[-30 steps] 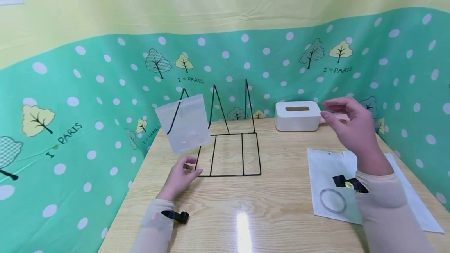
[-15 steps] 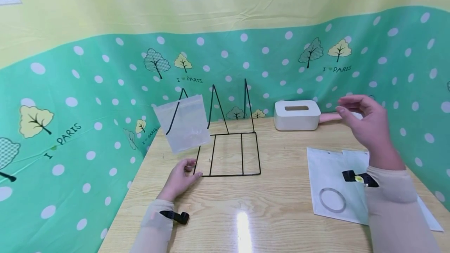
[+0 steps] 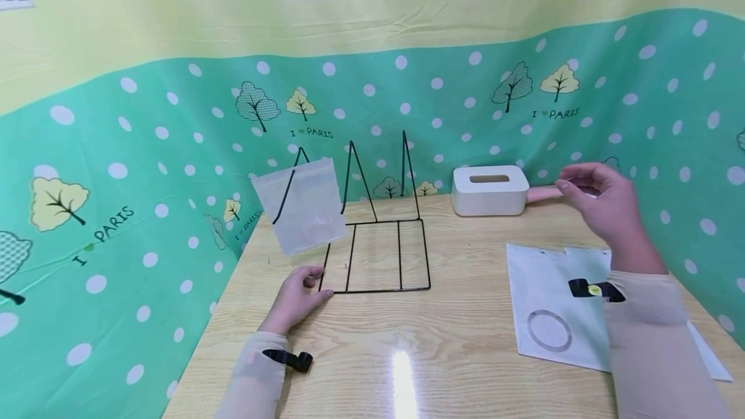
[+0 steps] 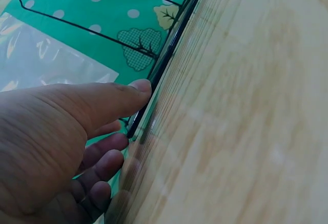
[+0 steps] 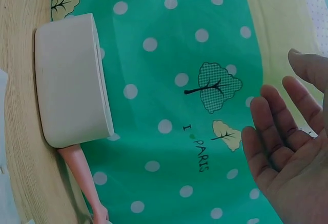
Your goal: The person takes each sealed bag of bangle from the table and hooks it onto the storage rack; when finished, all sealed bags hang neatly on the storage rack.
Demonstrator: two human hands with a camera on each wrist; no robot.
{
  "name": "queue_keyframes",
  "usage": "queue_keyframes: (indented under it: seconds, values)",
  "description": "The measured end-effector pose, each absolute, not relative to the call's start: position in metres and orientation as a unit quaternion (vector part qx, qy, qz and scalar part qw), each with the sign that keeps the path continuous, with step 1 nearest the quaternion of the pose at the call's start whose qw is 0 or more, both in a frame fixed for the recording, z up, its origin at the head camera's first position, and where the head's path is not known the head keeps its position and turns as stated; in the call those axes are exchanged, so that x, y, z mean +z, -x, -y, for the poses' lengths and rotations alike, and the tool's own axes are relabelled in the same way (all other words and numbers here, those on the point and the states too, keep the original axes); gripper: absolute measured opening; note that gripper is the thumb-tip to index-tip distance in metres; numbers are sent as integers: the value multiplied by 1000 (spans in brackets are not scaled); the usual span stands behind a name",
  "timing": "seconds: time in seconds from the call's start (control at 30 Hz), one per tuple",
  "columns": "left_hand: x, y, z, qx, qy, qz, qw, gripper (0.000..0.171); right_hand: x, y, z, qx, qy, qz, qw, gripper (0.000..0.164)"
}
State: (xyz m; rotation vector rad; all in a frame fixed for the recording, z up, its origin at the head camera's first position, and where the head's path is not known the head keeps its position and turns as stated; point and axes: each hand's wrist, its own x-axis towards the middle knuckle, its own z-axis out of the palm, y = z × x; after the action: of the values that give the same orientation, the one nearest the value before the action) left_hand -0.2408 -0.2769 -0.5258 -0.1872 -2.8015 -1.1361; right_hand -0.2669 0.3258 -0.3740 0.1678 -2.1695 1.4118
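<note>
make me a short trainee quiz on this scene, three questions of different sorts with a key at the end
1. Multiple choice: on the black wire rack, which upright is the translucent plastic bag at?
a) leftmost upright
b) middle upright
c) rightmost upright

2. True or false: the right hand's grip is empty.

3. Fill in the blank: the left hand's grip is on the rack's near ____ corner.

Key: 1. a; 2. true; 3. left
</note>
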Motion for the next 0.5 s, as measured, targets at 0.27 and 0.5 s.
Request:
queue_keyframes:
  seconds: [0.27, 0.5]
  values:
    - [-528, 244, 275, -363, 60, 928, 57, 53, -378, 268, -329, 501, -35, 826, 254, 39]
    - [-528, 244, 276, -360, 59, 929, 58, 54, -391, 279, -321, 477, -14, 858, 189, 50]
